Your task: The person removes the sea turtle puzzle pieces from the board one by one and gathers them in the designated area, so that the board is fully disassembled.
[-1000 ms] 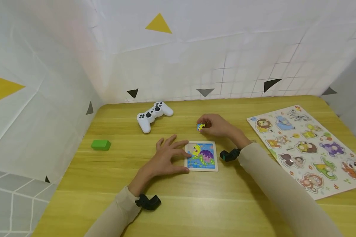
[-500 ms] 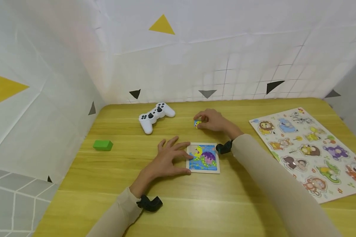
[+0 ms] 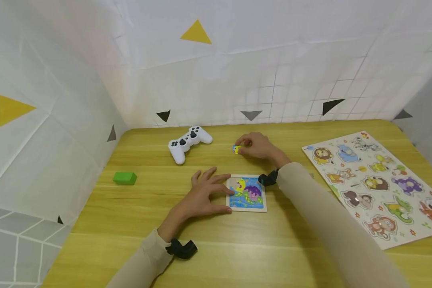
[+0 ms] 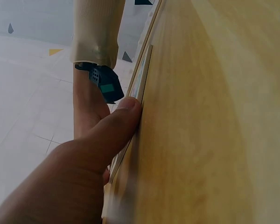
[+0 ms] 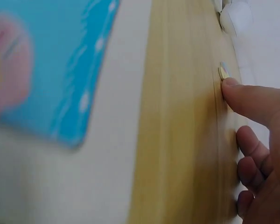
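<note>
A small framed jigsaw puzzle (image 3: 246,209) with a turtle picture lies flat on the wooden table. My left hand (image 3: 201,197) rests at its left side, fingers spread, with the index fingertip over the picture. In the left wrist view the thumb (image 4: 126,112) touches the edge of the frame. Beyond the puzzle, my right hand (image 3: 257,145) pinches a small blue and yellow puzzle piece (image 3: 235,149) at the tabletop. The right wrist view shows the thumb (image 5: 242,95) against this piece (image 5: 224,71). The wrist camera hides the puzzle's upper right corner.
A white game controller (image 3: 189,143) lies at the back, left of the right hand. A green block (image 3: 125,178) sits at the left. On the right lies a large animal puzzle board (image 3: 376,192). White sheeting (image 3: 216,84) stands behind the table.
My right hand has moved left with the puzzle piece, and the piece has turned a little. Its wrist camera now overlaps the puzzle's corner. The left hand keeps its place on the frame.
</note>
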Action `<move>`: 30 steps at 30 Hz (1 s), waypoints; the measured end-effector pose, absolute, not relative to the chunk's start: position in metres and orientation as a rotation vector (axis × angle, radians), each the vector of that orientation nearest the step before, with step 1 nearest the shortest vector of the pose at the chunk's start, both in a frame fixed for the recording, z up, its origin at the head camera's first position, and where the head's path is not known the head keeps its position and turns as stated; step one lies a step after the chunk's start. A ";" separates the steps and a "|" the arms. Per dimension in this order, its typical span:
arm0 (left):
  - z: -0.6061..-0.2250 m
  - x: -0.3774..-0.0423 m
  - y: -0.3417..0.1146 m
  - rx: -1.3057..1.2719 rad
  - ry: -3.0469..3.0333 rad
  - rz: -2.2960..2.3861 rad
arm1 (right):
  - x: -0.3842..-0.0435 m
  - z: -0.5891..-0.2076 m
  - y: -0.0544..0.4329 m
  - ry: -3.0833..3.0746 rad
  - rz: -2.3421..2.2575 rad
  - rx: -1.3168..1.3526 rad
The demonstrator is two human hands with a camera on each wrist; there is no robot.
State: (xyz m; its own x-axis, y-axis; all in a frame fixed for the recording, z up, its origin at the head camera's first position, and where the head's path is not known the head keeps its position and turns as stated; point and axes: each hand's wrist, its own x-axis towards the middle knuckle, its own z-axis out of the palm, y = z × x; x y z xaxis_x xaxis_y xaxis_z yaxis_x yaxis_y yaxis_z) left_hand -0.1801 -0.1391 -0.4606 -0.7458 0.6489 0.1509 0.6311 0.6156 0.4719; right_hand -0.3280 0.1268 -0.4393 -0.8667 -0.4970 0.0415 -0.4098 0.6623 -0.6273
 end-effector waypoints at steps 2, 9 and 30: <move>-0.461 -0.180 -0.139 1.106 2.791 0.793 | -0.328 -0.440 0.125 2.759 -0.963 -0.700; -0.461 -0.178 -0.139 1.118 2.797 0.795 | -0.328 -0.442 0.120 2.791 -0.951 -0.635; -0.460 -0.179 -0.138 1.100 2.792 0.785 | -0.316 -0.439 0.132 2.585 -1.318 -0.647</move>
State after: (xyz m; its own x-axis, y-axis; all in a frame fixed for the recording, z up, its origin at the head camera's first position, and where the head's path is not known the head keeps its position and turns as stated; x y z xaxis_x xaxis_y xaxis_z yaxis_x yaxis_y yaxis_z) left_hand -0.1787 -0.1378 -0.4602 -0.7479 0.6481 0.1434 0.6279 0.6205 0.4698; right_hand -0.3158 0.1321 -0.4389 -0.8918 -0.4501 0.0458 -0.3015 0.5157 -0.8020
